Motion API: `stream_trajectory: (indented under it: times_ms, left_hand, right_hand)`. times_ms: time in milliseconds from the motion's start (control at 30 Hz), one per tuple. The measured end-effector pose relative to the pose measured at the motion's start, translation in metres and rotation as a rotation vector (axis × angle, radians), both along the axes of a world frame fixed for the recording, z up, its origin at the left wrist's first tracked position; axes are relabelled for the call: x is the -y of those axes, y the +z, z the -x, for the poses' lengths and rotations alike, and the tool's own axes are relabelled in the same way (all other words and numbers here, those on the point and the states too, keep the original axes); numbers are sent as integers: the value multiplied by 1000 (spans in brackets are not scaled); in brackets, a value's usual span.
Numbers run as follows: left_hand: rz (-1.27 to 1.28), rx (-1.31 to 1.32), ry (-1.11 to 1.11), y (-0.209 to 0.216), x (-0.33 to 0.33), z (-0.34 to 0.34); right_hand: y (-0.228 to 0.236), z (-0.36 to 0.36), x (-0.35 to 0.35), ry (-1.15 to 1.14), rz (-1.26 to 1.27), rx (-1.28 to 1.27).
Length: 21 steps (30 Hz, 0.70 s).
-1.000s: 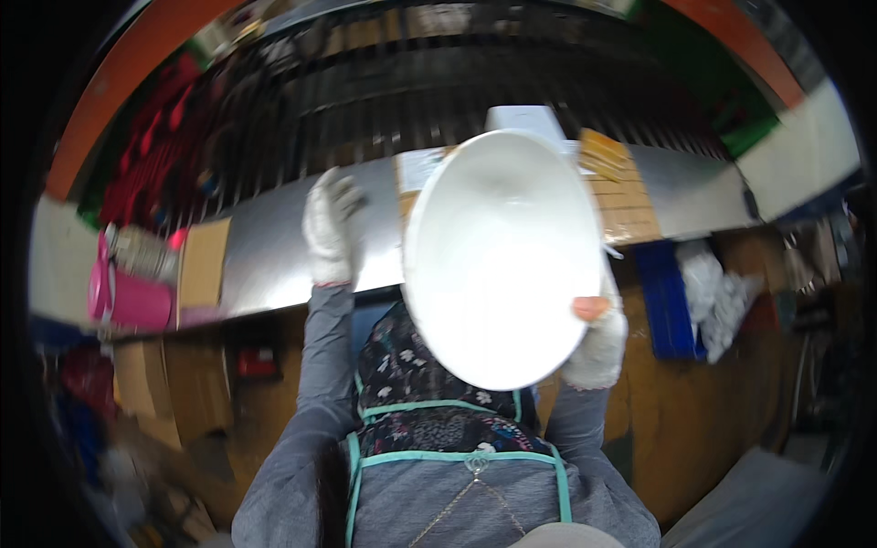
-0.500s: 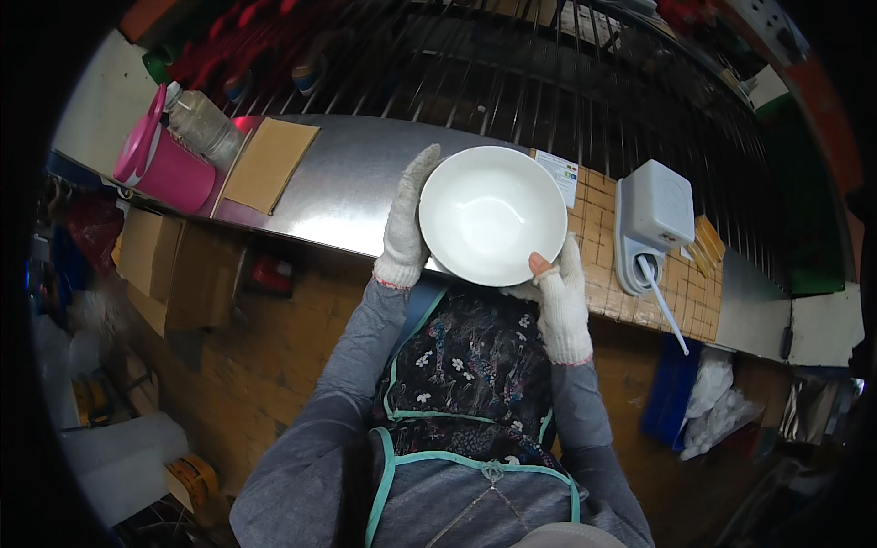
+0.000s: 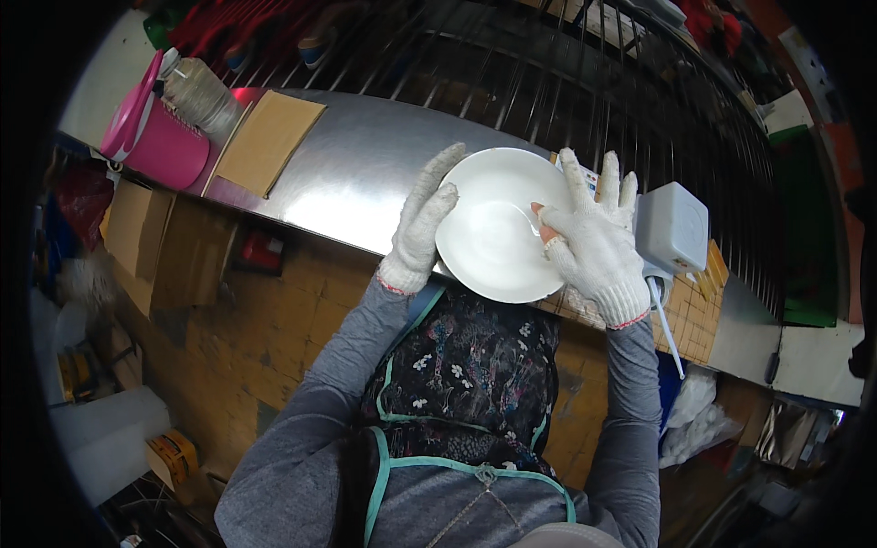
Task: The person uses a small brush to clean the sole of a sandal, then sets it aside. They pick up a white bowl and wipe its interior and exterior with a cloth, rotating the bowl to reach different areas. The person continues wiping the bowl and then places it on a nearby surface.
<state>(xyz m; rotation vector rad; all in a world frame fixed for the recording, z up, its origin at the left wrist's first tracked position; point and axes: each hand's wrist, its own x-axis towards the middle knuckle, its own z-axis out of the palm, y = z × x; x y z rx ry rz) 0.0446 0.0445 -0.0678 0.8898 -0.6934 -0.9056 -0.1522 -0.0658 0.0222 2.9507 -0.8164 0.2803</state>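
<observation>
A white round bowl (image 3: 493, 260), glossy inside, is at the front edge of the steel counter (image 3: 352, 151), its hollow facing up toward the wearer and its near rim reaching out over the apron (image 3: 466, 365). Whether its base rests on the metal cannot be told. The left hand (image 3: 420, 224), in a white knit glove, grips the bowl's left side, thumb at the rim and fingers along the outer wall, probably to keep it steady. The right hand (image 3: 598, 242), gloved alike, is spread wide over the bowl's right side, fingers fanned beyond the rim, thumb over the hollow; bare skin shows near the thumb, perhaps left uncovered for feel. How firmly it presses cannot be seen.

Just right of that hand, a white boxy device (image 3: 674, 226) with a thin white rod (image 3: 667, 329) is on a gridded brown board (image 3: 694, 320), seemingly kept within easy reach. To the left, a flat cardboard piece (image 3: 271, 142) lies on the counter, with a clear bottle (image 3: 203, 94) and a pink bucket (image 3: 169, 151) farther out, likely set aside to leave working room. Beyond the counter run slim metal bars (image 3: 498, 91)
</observation>
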Motion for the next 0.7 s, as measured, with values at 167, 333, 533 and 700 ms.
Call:
stream_trajectory:
  times_ms: [167, 333, 533, 700]
  left_hand:
    - [-2, -1, -10, 4, -2, 0]
    - [-29, 32, -1, 7, -5, 2]
    - [1, 19, -15, 8, -5, 0]
    - [19, 27, -15, 7, -5, -1]
  right_hand:
    - [2, -13, 7, 31, 57, -123]
    - [1, -14, 8, 42, 80, -181]
    - [1, -15, 7, 56, 67, -166]
    - [10, -12, 3, 80, 97, -229]
